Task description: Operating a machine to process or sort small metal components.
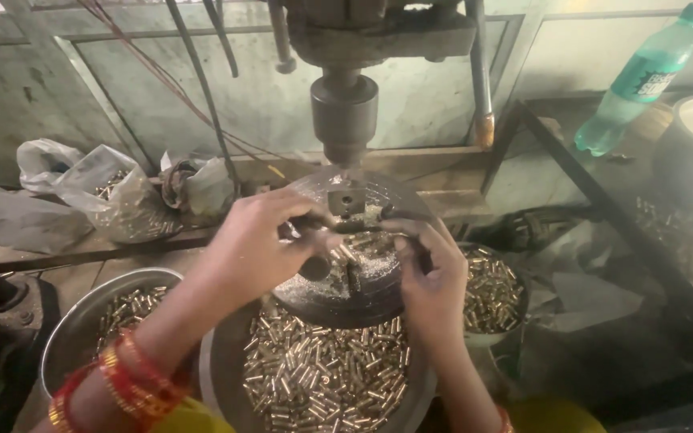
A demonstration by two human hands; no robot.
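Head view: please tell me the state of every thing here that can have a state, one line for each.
Left hand: fingers closed around a dark handle on the round table.
Right hand: fingers curled at the table's right edge; contents unclear.
Round machine table: strewn with brass pieces.
Front bowl: heaped with brass pieces.
Left bowl: partly filled.
Right bowl: nearly full.
Green bottle: capped, leaning.
Plastic bags: open, crumpled.

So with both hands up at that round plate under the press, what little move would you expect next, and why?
Probably seating a small brass piece in the square holder under the spindle. The left hand and right hand both sit on the round plate beside it, loose brass pieces fill the pan below, and the holder looks empty, though blur hides the fingertips.
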